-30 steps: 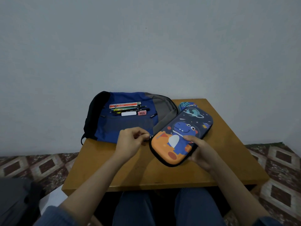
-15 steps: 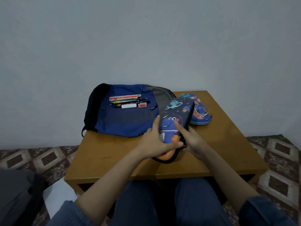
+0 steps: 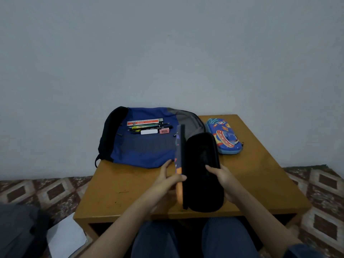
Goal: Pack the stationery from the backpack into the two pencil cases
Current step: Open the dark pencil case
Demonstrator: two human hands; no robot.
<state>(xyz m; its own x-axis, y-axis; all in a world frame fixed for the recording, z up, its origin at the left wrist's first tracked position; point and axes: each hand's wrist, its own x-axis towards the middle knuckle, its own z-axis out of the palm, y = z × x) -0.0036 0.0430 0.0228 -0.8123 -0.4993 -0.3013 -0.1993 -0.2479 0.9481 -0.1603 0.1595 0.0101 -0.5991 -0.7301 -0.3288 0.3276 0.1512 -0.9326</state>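
While the stationery (image 3: 148, 126) lies on the blue backpack (image 3: 145, 148) at the worktop's (image 3: 260, 183) far side, the left hand (image 3: 167, 181) pinches the upright lid of the open pencil case (image 3: 202, 174) and the right hand (image 3: 223, 180) grips its black-lined base, the second pencil case (image 3: 224, 135) lying closed just beside the backpack.

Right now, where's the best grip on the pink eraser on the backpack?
Pinch the pink eraser by its right end, from above and the right. It lies flat on the backpack, last in the row: white eraser close on its left, pens just behind, right end looks free.
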